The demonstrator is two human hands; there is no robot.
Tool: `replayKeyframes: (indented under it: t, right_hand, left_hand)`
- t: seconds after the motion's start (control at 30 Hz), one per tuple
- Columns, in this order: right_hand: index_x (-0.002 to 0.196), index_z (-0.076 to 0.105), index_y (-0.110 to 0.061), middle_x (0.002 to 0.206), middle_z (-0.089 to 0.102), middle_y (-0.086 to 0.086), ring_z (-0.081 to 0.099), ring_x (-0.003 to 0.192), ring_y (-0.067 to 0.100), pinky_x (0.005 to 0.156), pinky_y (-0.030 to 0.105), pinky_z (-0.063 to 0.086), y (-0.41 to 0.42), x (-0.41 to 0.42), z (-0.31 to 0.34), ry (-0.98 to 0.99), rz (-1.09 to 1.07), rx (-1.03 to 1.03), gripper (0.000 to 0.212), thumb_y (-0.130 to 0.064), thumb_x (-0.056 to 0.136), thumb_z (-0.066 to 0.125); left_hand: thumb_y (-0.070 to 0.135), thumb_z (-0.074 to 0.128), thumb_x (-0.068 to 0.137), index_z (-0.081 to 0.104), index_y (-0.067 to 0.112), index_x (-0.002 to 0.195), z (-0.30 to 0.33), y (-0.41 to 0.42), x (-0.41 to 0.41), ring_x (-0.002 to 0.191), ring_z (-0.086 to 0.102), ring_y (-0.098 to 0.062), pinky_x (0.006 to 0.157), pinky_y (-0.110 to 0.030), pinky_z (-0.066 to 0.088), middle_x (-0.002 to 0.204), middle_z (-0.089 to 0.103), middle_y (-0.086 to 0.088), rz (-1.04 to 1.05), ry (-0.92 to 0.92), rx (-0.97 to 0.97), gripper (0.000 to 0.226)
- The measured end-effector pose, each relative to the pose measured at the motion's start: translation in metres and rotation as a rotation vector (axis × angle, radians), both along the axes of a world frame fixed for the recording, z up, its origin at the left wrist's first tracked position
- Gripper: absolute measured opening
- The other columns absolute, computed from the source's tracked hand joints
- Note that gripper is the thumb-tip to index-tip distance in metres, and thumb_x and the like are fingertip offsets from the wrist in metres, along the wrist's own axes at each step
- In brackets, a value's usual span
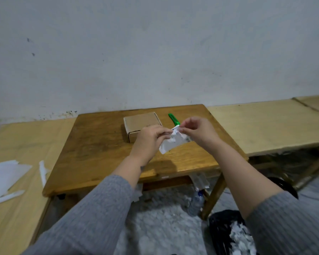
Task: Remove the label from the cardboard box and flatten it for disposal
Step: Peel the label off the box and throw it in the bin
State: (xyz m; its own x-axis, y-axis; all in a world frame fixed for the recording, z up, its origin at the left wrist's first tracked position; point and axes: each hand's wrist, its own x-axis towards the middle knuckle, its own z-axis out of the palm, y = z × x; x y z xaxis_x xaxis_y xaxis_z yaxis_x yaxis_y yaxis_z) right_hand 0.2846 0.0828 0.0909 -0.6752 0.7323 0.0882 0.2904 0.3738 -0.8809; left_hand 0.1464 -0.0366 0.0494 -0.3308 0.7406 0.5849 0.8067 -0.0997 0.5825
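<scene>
A small closed cardboard box point(142, 122) sits at the back of the brown wooden table point(103, 144). In front of it, above the table, I hold a white printed label point(173, 143), off the box. My left hand point(149, 140) pinches its upper left part. My right hand point(196, 130) pinches its top corner between thumb and fingers. The label hangs crumpled between both hands.
A green utility knife point(173, 119) lies right of the box, partly behind my right hand. Pale boards flank the table; white paper scraps point(6, 173) lie on the left one. Under the table stand a plastic bottle point(195, 201) and a black bag of scraps point(230, 232).
</scene>
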Motion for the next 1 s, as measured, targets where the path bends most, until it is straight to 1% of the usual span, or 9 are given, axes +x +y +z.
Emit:
replayKeyframes:
  t: [0.1, 0.2, 0.33, 0.47, 0.57, 0.7, 0.8, 0.9, 1.0]
  right_hand:
    - [0.088, 0.071, -0.028, 0.104, 0.07, -0.002, 0.059, 0.097, 0.014, 0.079, 0.029, 0.044, -0.007, 0.022, -0.004, -0.06, 0.01, 0.105, 0.013, -0.018, 0.08, 0.073]
    - [0.107, 0.068, -0.036, 0.118, 0.063, -0.011, 0.045, 0.106, 0.014, 0.094, 0.04, 0.041, -0.004, 0.041, -0.008, -0.154, -0.006, 0.416, 0.034, -0.022, 0.076, 0.075]
    - [0.115, 0.063, -0.039, 0.119, 0.056, -0.012, 0.033, 0.1, 0.009, 0.091, 0.035, 0.036, 0.007, 0.068, -0.004, -0.157, -0.088, 0.581, 0.045, -0.021, 0.076, 0.075]
    - [0.111, 0.067, -0.031, 0.12, 0.054, -0.006, 0.041, 0.105, 0.016, 0.092, 0.039, 0.042, 0.028, 0.092, -0.003, -0.114, -0.108, 0.67, 0.039, -0.019, 0.075, 0.076]
    - [0.094, 0.074, -0.024, 0.133, 0.041, -0.001, 0.044, 0.112, 0.019, 0.097, 0.034, 0.042, 0.057, 0.121, 0.002, -0.07, -0.138, 0.595, 0.024, -0.025, 0.071, 0.08]
    - [0.083, 0.076, -0.027, 0.119, 0.052, -0.008, 0.044, 0.109, 0.016, 0.087, 0.034, 0.033, 0.096, 0.157, 0.003, -0.207, -0.112, 0.784, 0.016, -0.041, 0.076, 0.072]
    - [0.081, 0.076, -0.024, 0.096, 0.068, -0.008, 0.051, 0.098, 0.021, 0.079, 0.032, 0.028, 0.118, 0.174, -0.001, -0.172, -0.041, 0.898, 0.012, -0.035, 0.078, 0.071]
    - [0.082, 0.076, -0.018, 0.078, 0.072, -0.003, 0.057, 0.083, 0.022, 0.072, 0.028, 0.03, 0.135, 0.188, -0.006, -0.09, 0.003, 0.876, 0.007, -0.024, 0.079, 0.073]
    - [0.085, 0.076, -0.017, 0.077, 0.072, 0.0, 0.054, 0.077, 0.016, 0.066, 0.026, 0.034, 0.15, 0.199, -0.011, -0.062, 0.033, 0.763, 0.008, -0.022, 0.081, 0.071]
  left_hand:
    - [0.008, 0.071, 0.083, 0.077, 0.012, 0.097, 0.002, 0.005, 0.025, 0.087, 0.065, -0.006, 0.082, -0.02, 0.051, 0.094, 0.073, 0.002, 0.024, -0.134, -0.016, 0.015]
    - [0.008, 0.07, 0.085, 0.076, 0.014, 0.096, 0.012, 0.014, 0.043, 0.083, 0.061, 0.006, 0.078, -0.007, 0.044, 0.094, 0.073, 0.003, 0.019, -0.246, -0.052, 0.015]
    - [0.009, 0.068, 0.087, 0.076, 0.017, 0.097, 0.032, 0.032, 0.066, 0.082, 0.059, 0.012, 0.075, -0.003, 0.044, 0.09, 0.07, 0.008, -0.006, -0.393, -0.101, 0.015]
    - [0.012, 0.068, 0.087, 0.076, 0.02, 0.097, 0.041, 0.054, 0.086, 0.087, 0.064, -0.001, 0.073, -0.01, 0.047, 0.093, 0.073, 0.006, -0.052, -0.467, -0.144, 0.015]
    - [0.011, 0.068, 0.087, 0.075, 0.018, 0.097, 0.04, 0.074, 0.109, 0.084, 0.063, 0.0, 0.07, -0.009, 0.045, 0.092, 0.072, 0.005, -0.05, -0.517, -0.16, 0.014]
    - [0.012, 0.068, 0.088, 0.075, 0.015, 0.1, 0.033, 0.103, 0.143, 0.084, 0.061, 0.002, 0.067, -0.003, 0.044, 0.093, 0.071, 0.006, 0.007, -0.514, -0.188, 0.014]
    - [0.023, 0.075, 0.082, 0.073, 0.02, 0.102, 0.029, 0.127, 0.17, 0.091, 0.059, -0.005, 0.069, -0.004, 0.043, 0.1, 0.068, 0.007, 0.042, -0.447, -0.21, 0.02]
    - [0.034, 0.083, 0.07, 0.071, 0.025, 0.103, 0.025, 0.146, 0.189, 0.097, 0.054, -0.007, 0.08, -0.02, 0.043, 0.107, 0.061, 0.009, 0.1, -0.241, -0.244, 0.036]
    - [0.031, 0.083, 0.071, 0.07, 0.026, 0.095, 0.02, 0.162, 0.205, 0.105, 0.05, -0.011, 0.09, -0.029, 0.041, 0.112, 0.053, 0.008, 0.162, -0.152, -0.257, 0.028]
